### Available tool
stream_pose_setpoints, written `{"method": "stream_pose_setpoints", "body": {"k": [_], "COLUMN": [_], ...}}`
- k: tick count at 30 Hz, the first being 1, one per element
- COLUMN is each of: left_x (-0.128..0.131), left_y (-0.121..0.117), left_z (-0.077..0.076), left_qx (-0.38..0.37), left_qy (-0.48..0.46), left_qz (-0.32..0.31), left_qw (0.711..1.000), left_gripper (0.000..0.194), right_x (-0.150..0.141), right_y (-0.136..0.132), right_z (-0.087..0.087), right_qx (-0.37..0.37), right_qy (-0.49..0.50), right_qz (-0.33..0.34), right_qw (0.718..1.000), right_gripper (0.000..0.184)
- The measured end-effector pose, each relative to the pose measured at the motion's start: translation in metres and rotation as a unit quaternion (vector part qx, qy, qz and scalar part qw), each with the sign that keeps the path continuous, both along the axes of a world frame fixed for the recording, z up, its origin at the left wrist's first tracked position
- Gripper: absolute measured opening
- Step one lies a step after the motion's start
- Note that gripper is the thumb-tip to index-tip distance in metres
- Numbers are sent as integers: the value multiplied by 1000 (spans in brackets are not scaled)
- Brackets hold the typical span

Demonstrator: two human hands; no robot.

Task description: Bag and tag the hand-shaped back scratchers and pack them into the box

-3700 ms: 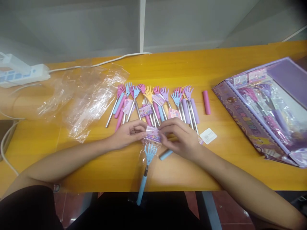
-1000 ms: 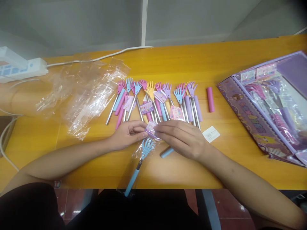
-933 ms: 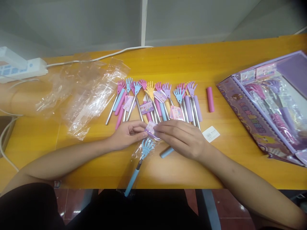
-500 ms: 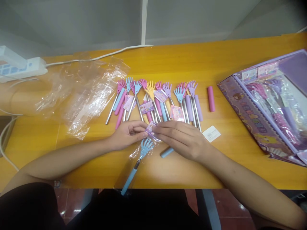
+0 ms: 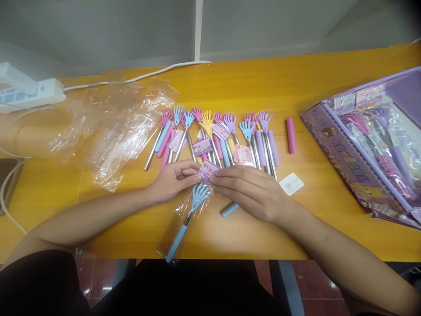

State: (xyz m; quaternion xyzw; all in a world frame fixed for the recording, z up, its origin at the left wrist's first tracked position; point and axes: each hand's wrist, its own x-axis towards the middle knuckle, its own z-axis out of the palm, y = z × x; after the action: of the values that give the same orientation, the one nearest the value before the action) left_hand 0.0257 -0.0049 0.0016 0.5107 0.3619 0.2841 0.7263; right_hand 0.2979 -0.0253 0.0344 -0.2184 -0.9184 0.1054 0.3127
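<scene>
Between my two hands is a small purple printed card (image 5: 208,171) at the top end of a clear plastic bag. My left hand (image 5: 176,179) pinches the card's left edge between thumb and fingers. My right hand (image 5: 251,188) has its fingers closed on the right edge, and its thumb is hidden. Below the card, a light-blue back scratcher (image 5: 188,219) lies tilted inside the bag, claw up and handle toward me at the table's front edge. Partly under my right hand lies a loose blue grip sleeve (image 5: 229,210).
Several back scratchers (image 5: 207,125) with cards and coloured sleeves lie in a row beyond my hands. Empty clear bags (image 5: 125,127) are spread at left, near a white power strip (image 5: 36,94). At right are a pink sleeve (image 5: 290,136), a white card (image 5: 291,184) and a purple display box (image 5: 345,153).
The card has tilted so more of its printed face shows. The bagged back scratcher has shifted slightly up, away from me. Both hands keep their hold.
</scene>
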Motion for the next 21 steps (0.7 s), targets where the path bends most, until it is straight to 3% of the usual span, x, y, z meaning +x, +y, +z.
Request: {"method": "stream_pose_setpoints", "body": {"k": [10,15,18,21], "left_x": [-1,-1,-2,-2], "left_y": [1,2,1,0], "left_z": [-3,-4,-5,-3], "left_qx": [-29,-19,-18,-14], "left_qy": [-21,-22,-11,9], "left_qz": [29,22,20,17], "left_qw": [999,999,1000,1000], "left_gripper": [37,39,41,41], "right_x": [6,10,10,6], "right_y": [1,4,5,2], "right_z": [0,-1,-5,-8], "right_qx": [63,63,-3,-153], "right_qy": [-6,89,107,105], "right_qz": [-4,-103,-146,-156], "right_qw": [998,989,983,970], "right_gripper": [26,20,16,28]}}
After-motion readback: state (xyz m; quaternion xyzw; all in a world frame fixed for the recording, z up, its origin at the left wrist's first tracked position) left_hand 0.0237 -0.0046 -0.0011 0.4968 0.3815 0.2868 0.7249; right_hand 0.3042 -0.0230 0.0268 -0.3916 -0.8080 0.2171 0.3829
